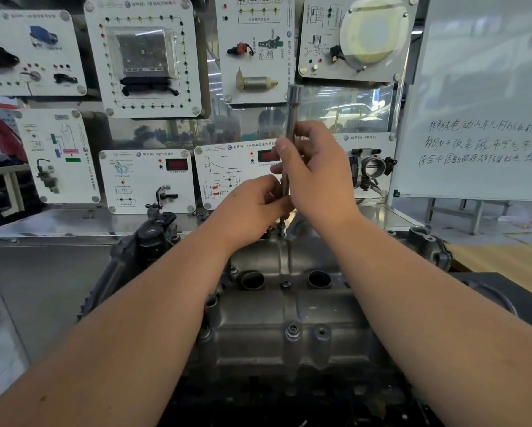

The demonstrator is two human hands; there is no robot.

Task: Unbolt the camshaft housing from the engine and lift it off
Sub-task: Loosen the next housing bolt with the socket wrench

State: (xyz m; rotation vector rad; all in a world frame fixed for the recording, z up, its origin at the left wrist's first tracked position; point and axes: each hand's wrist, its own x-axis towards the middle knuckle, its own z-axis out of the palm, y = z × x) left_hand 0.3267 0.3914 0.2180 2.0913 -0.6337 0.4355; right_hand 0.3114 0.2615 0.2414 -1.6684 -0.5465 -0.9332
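I'm gripping the socket extension [290, 140] right-handed [317, 177], left fingers [267, 195] pinching its base; tilting risks slipping off the far bolt [281, 226].

"Can you see the bolt [281, 224]?"
"Only a bit. The left hand [252, 204] hides the tool's [290, 134] bottom end. The whiteboard [486, 97] gets cut off."
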